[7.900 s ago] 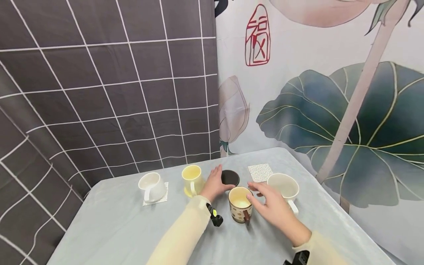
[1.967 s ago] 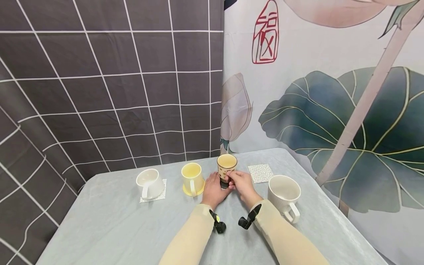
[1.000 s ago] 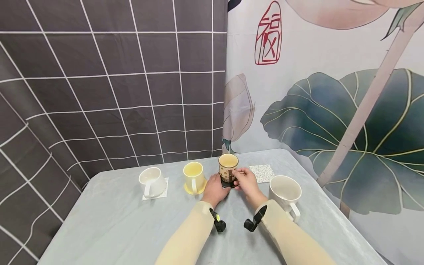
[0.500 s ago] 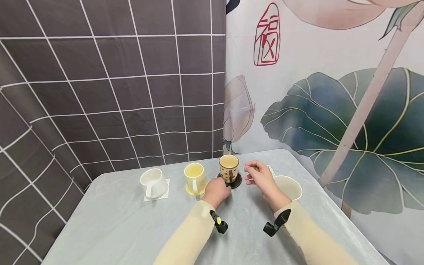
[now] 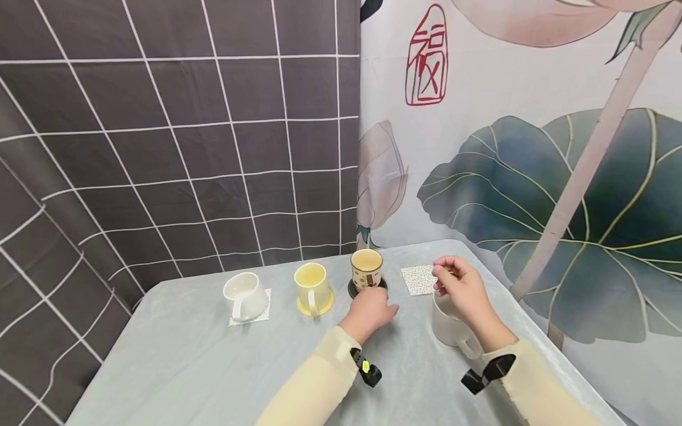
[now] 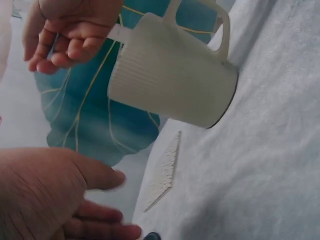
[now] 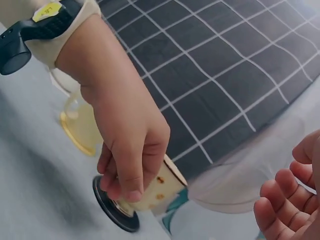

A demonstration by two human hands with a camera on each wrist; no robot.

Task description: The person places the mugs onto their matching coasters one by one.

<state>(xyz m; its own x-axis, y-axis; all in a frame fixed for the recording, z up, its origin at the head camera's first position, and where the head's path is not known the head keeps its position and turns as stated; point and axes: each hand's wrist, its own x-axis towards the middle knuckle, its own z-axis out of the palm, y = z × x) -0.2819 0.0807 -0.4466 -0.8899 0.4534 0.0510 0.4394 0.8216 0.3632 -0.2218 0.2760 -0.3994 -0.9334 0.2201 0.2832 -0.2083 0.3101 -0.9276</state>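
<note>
A spotted cream mug (image 5: 365, 274) with a brown handle stands upright on a round black coaster (image 5: 352, 290) near the back edge. My left hand (image 5: 370, 310) is just in front of them; in the left wrist view, its thumb and fingers (image 6: 102, 212) are apart and hold nothing. Above the rim of a white ribbed mug (image 5: 447, 326) hovers my right hand (image 5: 466, 293), fingers loosely bent around nothing. That mug sits directly on the cloth, its handle toward the near right. Behind it lies a square speckled coaster (image 5: 418, 280), bare on top.
To the left, a yellow mug (image 5: 311, 284) stands on a yellow coaster (image 5: 328, 303). Farther left, a white mug (image 5: 245, 296) rests on a square patterned coaster (image 5: 266, 307). A grey cloth covers the table (image 5: 213, 367), with hanging fabric behind.
The spotted mug has gone from the cloth onto the black coaster, carried by my right hand. That hand has let go and moved right over the ribbed mug; my left hand has left the coaster, shifting right.
</note>
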